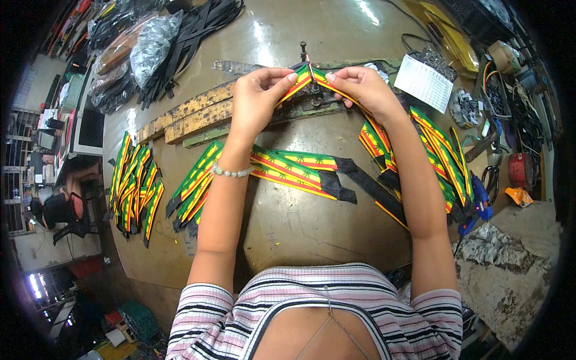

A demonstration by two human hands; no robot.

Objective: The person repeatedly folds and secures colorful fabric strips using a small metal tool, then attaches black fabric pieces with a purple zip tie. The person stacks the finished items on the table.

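Both hands pinch a green, yellow and red striped strap (301, 77), which bends into an inverted V in front of an upright metal bolt (303, 53). My left hand (257, 96) grips the left arm of the V between thumb and fingers. The right arm is pinched by my right hand (365, 90), with the strap hanging down beneath it. Whether the bend touches the bolt, I cannot tell. Under my forearms lies a bundle of similar straps (294, 167) with black mesh ends, partly hidden by the left arm.
Worn wooden boards (201, 111) lie behind the bundle. More striped straps form a left pile (135, 186) and a right pile (435, 144). Bagged goods (153, 48) and black straps (189, 42) sit far left. A paper sheet (425, 83) and blue glue gun (482, 201) are right.
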